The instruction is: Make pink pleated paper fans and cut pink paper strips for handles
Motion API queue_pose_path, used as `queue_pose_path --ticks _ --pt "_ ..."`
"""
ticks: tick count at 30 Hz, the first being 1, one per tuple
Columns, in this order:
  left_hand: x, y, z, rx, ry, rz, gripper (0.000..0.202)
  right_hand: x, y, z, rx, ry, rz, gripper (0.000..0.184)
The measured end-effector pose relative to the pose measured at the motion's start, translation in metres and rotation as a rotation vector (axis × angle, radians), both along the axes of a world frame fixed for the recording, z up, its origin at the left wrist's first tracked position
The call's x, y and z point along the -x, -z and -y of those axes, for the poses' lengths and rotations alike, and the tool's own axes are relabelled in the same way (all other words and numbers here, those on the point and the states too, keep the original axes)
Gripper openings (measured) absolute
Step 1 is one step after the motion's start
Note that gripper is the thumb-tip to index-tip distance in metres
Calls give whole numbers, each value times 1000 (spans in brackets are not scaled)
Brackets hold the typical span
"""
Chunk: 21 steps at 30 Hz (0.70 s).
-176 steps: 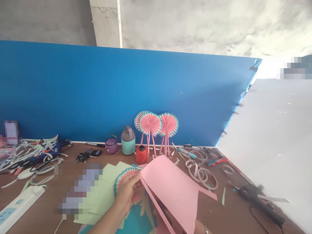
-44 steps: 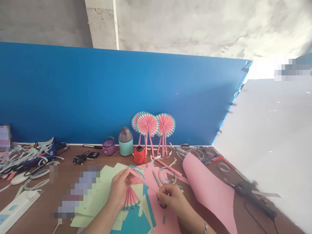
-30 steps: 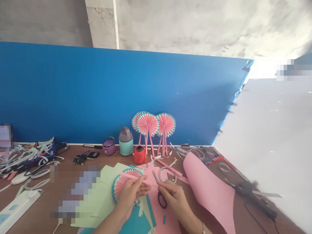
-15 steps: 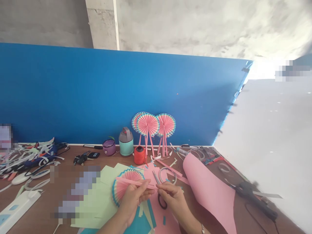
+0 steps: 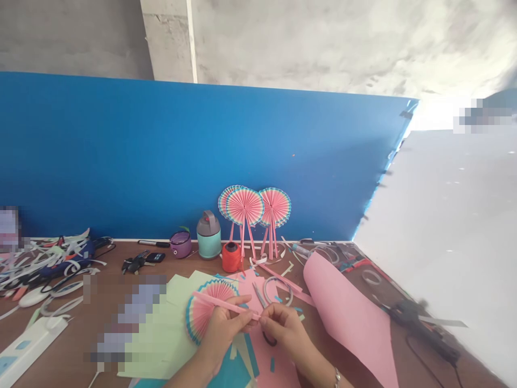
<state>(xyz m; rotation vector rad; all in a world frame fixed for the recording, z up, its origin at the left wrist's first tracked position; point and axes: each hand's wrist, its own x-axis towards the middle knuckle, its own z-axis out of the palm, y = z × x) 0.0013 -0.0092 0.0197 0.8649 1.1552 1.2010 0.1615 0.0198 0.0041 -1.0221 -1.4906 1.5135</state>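
Observation:
A long, narrow pink paper strip [image 5: 216, 301] slants between my two hands. Its middle and right part lie in the closed fingers of my left hand [image 5: 226, 326]. The strip's right end is pinched between thumb and fingertips of my right hand [image 5: 285, 326]. Behind and left of my left hand lies a round pleated paper fan [image 5: 202, 310], pink with a blue edge, partly covered by the strip and hand. Scissors [image 5: 258, 294] rest on pink paper [image 5: 258, 280] just beyond the fingertips; my right hand hides part of them.
Finished-looking pleated fans [image 5: 245, 207] lean on the blue partition [image 5: 121, 161]. Near them stand a red thread spool [image 5: 231, 258], a teal-grey container [image 5: 209, 242] and a purple pot [image 5: 180, 245]. Rolled pink paper [image 5: 343, 318] lies right, a glue gun [image 5: 420, 323] beyond it. Green sheets [image 5: 161, 334] lie left.
Both hands have shifted slightly along the pink strip, and my left thumb now lies lower, near the right fingertips. The fan and scissors have stayed put.

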Motion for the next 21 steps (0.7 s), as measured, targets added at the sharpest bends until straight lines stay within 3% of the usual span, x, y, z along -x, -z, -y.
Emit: queue_pose_path --ticks 14,21 --pt "11 -12 -5 1 -173 -17 40 -6 -12 -1 59 10 17 38" --pt "36 -23 -16 -41 -308 9 40 -19 -13 -11 85 221 -28 41"
